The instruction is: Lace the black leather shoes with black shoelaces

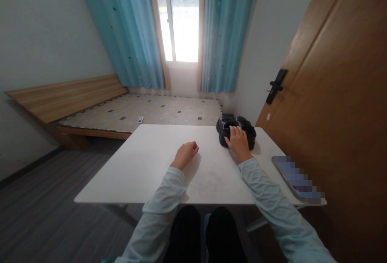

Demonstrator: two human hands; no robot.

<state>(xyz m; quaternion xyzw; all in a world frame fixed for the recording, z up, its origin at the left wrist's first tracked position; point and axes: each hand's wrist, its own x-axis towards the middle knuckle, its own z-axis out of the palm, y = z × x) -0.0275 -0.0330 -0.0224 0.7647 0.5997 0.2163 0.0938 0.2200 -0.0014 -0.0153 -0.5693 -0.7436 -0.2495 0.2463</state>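
A pair of glossy black, chunky shoes (224, 132) sits at the far right part of the white table (145, 166). My right hand (238, 142) lies over the near side of the pair, its fingers curved over the top and the thumb on the left. The hand and the dark colour hide part of their shape. My left hand (186, 154) rests in a loose fist near the middle of the tabletop, apart from the shoes, and nothing shows in its curled fingers.
A flat device with a blurred screen (294, 178) lies along the table's right edge. Beyond the table is a bed (157, 112) with a small white remote (140, 120) on it. A wooden door (338, 73) stands close on the right. Blue curtains (130, 33) flank the window.
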